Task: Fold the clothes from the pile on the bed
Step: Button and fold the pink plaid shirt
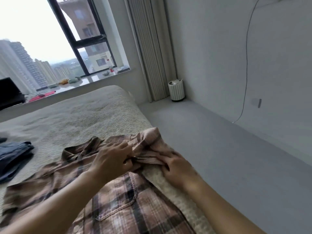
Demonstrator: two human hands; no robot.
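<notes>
A pink and brown plaid shirt point(121, 196) lies spread across the near part of the bed point(81, 115), chest pocket up. Its right sleeve point(148, 142) is bunched near the bed's right edge. My left hand point(111, 159) reaches across the shirt and grips the bunched sleeve fabric with curled fingers. My right hand point(177, 168) lies at the bed's right edge and pinches the same sleeve from below. Both forearms come in from the bottom of the frame.
Folded dark blue denim point(13, 156) sits on the bed at the left. Grey floor point(219, 157) runs along the bed's right side. A white bin point(176, 90) stands in the far corner by the curtain. The window sill point(76, 83) holds small items.
</notes>
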